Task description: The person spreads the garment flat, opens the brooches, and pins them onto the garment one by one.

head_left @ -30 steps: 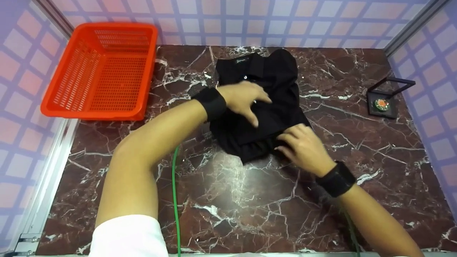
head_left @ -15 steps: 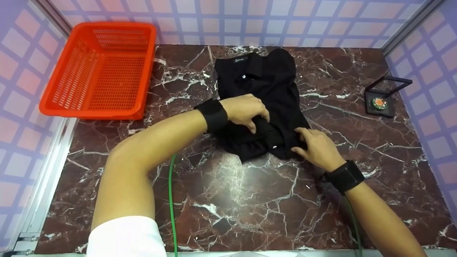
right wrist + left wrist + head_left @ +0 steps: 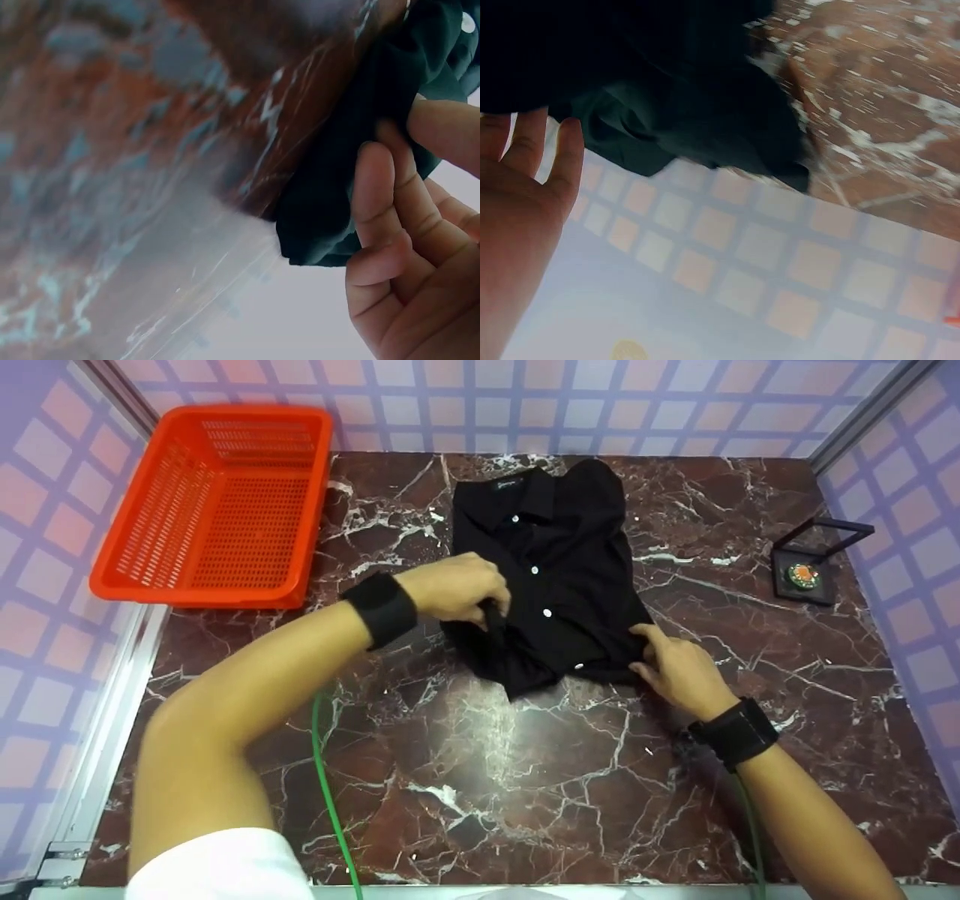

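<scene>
A black shirt [image 3: 577,577] with a collar and white buttons lies on the marble-patterned table, its collar towards the back wall. My left hand [image 3: 461,589] grips a raised fold of the cloth at the shirt's left side. In the left wrist view, the fingers [image 3: 566,157] reach up to the dark cloth, which hides their tips. Over at the lower right corner, my right hand [image 3: 679,671] pinches the shirt's edge. The right wrist view shows the thumb [image 3: 450,131] and fingers against the hem, which hangs slightly off the surface.
A red plastic basket [image 3: 307,547] stands at the back left. Towards the right wall is a small black stand [image 3: 802,574] with a round green and orange piece on it. A green cable [image 3: 330,802] runs from under the left arm to the front edge.
My left hand has moved left and now lifts a fold, uncovering the button row. My right hand has shifted right from the shirt's lower edge to its corner and pinches it.
</scene>
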A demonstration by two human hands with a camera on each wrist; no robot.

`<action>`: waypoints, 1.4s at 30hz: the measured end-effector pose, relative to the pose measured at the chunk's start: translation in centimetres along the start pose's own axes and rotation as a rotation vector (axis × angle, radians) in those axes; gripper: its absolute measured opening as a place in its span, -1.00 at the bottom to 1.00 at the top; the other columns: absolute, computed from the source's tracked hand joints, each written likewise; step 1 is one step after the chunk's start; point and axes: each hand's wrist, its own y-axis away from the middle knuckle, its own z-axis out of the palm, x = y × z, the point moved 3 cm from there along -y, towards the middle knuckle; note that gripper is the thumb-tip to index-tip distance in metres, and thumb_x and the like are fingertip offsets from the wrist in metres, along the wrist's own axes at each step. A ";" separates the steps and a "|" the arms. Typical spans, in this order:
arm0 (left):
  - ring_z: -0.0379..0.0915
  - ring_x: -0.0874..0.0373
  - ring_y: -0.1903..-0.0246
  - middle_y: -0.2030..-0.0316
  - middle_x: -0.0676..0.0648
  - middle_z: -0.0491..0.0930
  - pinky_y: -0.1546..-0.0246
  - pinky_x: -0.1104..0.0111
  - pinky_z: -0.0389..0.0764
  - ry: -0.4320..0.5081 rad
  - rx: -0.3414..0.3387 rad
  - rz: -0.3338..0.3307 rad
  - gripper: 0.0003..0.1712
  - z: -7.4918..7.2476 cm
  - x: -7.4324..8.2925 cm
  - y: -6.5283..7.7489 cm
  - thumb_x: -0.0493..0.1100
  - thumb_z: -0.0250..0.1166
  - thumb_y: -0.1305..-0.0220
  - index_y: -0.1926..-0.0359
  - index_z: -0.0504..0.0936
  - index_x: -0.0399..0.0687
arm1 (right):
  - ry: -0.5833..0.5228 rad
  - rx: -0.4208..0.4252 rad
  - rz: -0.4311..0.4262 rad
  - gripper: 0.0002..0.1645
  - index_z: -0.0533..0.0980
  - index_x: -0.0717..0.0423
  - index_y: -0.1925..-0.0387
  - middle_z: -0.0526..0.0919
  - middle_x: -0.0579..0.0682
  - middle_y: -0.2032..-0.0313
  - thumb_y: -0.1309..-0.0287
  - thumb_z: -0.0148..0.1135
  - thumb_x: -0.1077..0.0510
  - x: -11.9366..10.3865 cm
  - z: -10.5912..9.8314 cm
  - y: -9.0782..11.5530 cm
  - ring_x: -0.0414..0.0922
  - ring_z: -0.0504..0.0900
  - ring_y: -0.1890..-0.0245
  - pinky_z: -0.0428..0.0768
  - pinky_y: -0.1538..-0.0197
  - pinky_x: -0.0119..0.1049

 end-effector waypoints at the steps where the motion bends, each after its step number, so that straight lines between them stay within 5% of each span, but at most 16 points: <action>1: 0.43 0.15 0.21 0.32 0.13 0.59 0.01 0.20 0.32 0.002 0.006 -0.010 -0.77 -0.2 -0.2 0.6 -0.01 0.43 0.04 0.30 0.65 0.16 | -0.006 0.001 0.007 -0.34 0.36 0.15 -0.09 0.65 -0.01 0.47 0.07 0.41 0.14 0.1 -0.1 0.1 -0.03 0.61 0.53 0.54 0.44 -0.07; 15: 0.47 0.13 0.28 0.39 0.13 0.60 0.15 0.17 0.37 0.026 0.122 -0.052 -0.83 -0.4 -1.7 5.6 -0.19 0.43 0.10 0.43 0.65 0.16 | -0.026 0.009 0.041 -0.32 0.34 0.15 -0.12 0.64 0.00 0.45 0.06 0.40 0.15 0.9 -1.0 0.8 0.00 0.59 0.53 0.52 0.41 -0.07; 36: 0.51 0.12 0.25 0.38 0.12 0.61 0.08 0.14 0.39 0.028 0.195 -0.120 -0.73 -0.5 -3.4 9.4 -0.33 0.39 0.15 0.41 0.66 0.14 | -0.054 0.019 0.075 -0.28 0.31 0.13 -0.18 0.62 -0.05 0.46 0.03 0.39 0.13 0.6 -1.9 1.0 -0.10 0.56 0.57 0.51 0.45 -0.15; 42: 0.51 0.10 0.29 0.40 0.08 0.60 0.11 0.14 0.40 -0.001 0.219 -0.150 -0.73 -0.9 -3.9 10.5 -0.36 0.37 0.15 0.42 0.65 0.12 | -0.045 0.051 0.027 -0.28 0.31 0.15 -0.17 0.61 -0.02 0.47 0.03 0.39 0.15 0.4 -1.9 1.4 -0.12 0.52 0.61 0.47 0.49 -0.18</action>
